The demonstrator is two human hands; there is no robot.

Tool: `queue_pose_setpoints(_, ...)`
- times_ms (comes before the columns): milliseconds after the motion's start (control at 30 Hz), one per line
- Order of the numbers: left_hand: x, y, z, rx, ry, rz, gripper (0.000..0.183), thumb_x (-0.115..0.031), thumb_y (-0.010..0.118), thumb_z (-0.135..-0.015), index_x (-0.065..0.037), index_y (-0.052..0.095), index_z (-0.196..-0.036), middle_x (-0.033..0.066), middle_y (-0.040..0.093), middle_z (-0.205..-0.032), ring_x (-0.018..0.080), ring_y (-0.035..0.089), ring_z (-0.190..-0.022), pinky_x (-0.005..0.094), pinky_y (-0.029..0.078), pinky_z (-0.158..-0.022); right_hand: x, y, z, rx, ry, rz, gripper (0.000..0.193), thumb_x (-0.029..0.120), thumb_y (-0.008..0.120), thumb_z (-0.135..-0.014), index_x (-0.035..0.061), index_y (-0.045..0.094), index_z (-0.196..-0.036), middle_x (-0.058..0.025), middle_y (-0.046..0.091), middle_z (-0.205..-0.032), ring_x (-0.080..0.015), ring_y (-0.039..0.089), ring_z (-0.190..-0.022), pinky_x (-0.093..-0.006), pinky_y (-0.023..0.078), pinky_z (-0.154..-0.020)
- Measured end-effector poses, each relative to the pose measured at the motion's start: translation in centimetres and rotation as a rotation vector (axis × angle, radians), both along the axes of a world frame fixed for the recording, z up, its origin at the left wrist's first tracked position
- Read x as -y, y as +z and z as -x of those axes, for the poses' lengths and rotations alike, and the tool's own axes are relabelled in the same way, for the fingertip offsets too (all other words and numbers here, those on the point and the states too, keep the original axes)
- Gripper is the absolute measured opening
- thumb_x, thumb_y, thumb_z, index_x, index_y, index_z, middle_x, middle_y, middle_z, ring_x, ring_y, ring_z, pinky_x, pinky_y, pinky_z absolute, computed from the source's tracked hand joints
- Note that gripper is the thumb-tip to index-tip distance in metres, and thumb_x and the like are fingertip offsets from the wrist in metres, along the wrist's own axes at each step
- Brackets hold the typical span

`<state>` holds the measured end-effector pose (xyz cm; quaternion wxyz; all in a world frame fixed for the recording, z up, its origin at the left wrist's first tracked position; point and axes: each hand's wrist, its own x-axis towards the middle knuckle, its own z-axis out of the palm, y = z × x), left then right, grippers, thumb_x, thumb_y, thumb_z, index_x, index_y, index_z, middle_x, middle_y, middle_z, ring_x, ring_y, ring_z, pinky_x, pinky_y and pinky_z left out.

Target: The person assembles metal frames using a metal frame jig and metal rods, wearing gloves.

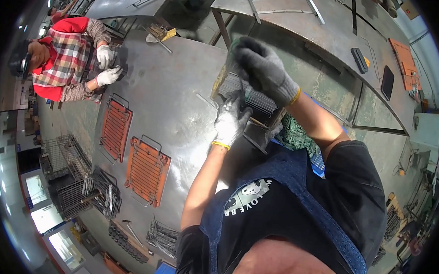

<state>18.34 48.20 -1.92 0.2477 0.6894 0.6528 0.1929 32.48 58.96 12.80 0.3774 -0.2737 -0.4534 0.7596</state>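
A box (217,86) packed with thin metal rods (261,101) sits at the right edge of the steel table. My left hand (230,119), in a white glove with grey fingers, lies against the box's left side, thumb and fingers apart. Over the far end of the rods is my right hand (270,73), in a grey glove with a yellow cuff. Its fingers curl to the left and their tips are blurred; whether they hold a rod I cannot make out. Left of my arm, two orange fixture plates (148,171) (116,128) carry rod grids with bent handles.
Across the steel table (183,76), a co-worker in white gloves (108,76) stands at the left. Wire racks (73,179) and bundled rods (162,237) are beyond the near-left edge. A green mesh sack (296,134) is beside me. Another bench (327,19) runs along the right.
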Motion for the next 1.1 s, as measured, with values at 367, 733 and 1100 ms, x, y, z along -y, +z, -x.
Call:
queue_pose_setpoints(367, -0.5, 2.8, 0.0, -0.143, -0.192, -0.435, 0.015, -0.019, 0.067, -0.082, -0.008, 0.061, -0.090, 0.0110, 0.057, -0.079, 0.0306, 0.055, -0.071, 0.0447, 0.045, -0.063, 1.9, 8.3, -0.7, -0.215, 0.124, -0.048, 0.027, 0.030, 0.062, -0.087, 0.0033, 0.056, -0.091, -0.0053, 0.061, -0.074, -0.0051, 0.047, -0.049, -0.0178, 0.034, -0.041)
queue_pose_setpoints(733, 0.9, 3.4, 0.5, 0.098, -0.047, -0.241, 0.024, -0.019, 0.053, -0.093, -0.001, 0.063, -0.105, 0.0196, 0.066, -0.097, 0.0358, 0.061, -0.091, 0.0399, 0.047, -0.080, -0.3, 17.9, 2.9, -0.915, 0.227, -0.152, 0.023, 0.020, 0.060, -0.088, 0.0004, 0.054, -0.099, -0.0113, 0.064, -0.070, -0.0113, 0.059, -0.048, -0.0209, 0.042, -0.031)
queue_pose_setpoints(1100, 0.8, 11.1, 0.1, 0.928, 0.398, -0.008, 0.026, -0.020, 0.056, -0.093, 0.004, 0.065, -0.096, 0.0050, 0.064, -0.069, 0.0101, 0.054, -0.056, 0.0240, 0.045, -0.058, -7.3, 22.5, -4.6, -0.811, -0.155, -0.376, 0.019, 0.020, 0.057, -0.091, 0.0028, 0.057, -0.098, -0.0064, 0.062, -0.067, -0.0085, 0.052, -0.045, -0.0198, 0.038, -0.031)
